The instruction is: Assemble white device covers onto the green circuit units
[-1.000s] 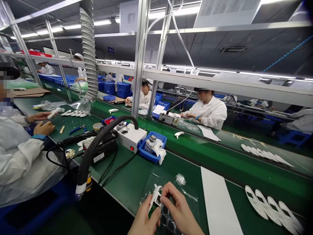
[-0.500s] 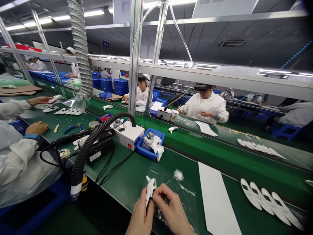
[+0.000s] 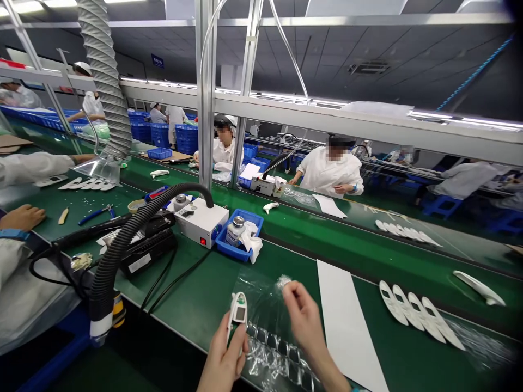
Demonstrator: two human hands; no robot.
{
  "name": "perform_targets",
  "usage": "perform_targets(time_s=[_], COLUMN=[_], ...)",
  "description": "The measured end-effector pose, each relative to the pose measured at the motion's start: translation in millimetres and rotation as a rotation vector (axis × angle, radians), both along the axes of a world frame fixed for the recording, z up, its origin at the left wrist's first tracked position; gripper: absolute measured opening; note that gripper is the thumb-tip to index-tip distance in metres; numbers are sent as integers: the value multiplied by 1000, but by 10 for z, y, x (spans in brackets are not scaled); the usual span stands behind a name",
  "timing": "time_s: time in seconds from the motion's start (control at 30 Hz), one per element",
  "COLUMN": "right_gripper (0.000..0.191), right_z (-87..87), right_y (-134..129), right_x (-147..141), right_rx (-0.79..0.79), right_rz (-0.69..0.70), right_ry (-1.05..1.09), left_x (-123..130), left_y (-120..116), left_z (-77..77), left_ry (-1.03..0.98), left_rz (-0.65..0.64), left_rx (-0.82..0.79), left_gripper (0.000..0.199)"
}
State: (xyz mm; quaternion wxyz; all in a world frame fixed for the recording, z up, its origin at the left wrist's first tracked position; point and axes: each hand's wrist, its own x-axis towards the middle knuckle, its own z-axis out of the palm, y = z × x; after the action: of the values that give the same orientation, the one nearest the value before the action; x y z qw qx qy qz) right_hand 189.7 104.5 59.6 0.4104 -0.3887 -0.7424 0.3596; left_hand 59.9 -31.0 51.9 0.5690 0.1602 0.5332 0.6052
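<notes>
Near the bottom centre, my left hand (image 3: 229, 348) is closed round a white handheld device (image 3: 238, 311) with a small grey screen, held upright. My right hand (image 3: 304, 316) has its thumb and fingers pinched together at a crumpled clear wad (image 3: 283, 281); what lies between the fingertips is too small to make out. Beneath both hands a clear plastic sheet (image 3: 255, 288) lies on the green bench. Dark rectangular pieces (image 3: 281, 347) in clear film lie in rows between my hands.
A white sheet (image 3: 347, 326) and several white shells (image 3: 412, 310) lie to the right. A blue tray (image 3: 233, 251) holds a bottle, beside a white box (image 3: 198, 223) and a black hose (image 3: 118, 256). People sit across the belt; another person's hand (image 3: 22, 216) rests at left.
My right hand has left the device and moved up and right to the clear wad. The device now shows its screen. The view has shifted right, and a white casing has come along the belt.
</notes>
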Motion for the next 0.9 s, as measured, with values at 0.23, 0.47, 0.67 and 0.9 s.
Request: perform_targets(time_s=[0.23, 0.47, 0.67, 0.9], right_gripper=[23, 22, 23, 28], right_z=[-268, -325, -368, -511], right_y=[669, 599, 524, 556], right_x=[318, 567, 1131, 1926], right_rx=[353, 361, 327, 293], right_rz=[0, 152, 41, -181], right_ry=[-370, -499, -570, -655], left_x=[43, 130, 168, 238], left_y=[29, 69, 129, 204], left_z=[45, 3, -78, -81], left_ry=[-183, -310, -349, -308], left_rz=[-12, -13, 6, 28], left_rx=[-12, 14, -29, -81], left_gripper=[62, 74, 75, 80])
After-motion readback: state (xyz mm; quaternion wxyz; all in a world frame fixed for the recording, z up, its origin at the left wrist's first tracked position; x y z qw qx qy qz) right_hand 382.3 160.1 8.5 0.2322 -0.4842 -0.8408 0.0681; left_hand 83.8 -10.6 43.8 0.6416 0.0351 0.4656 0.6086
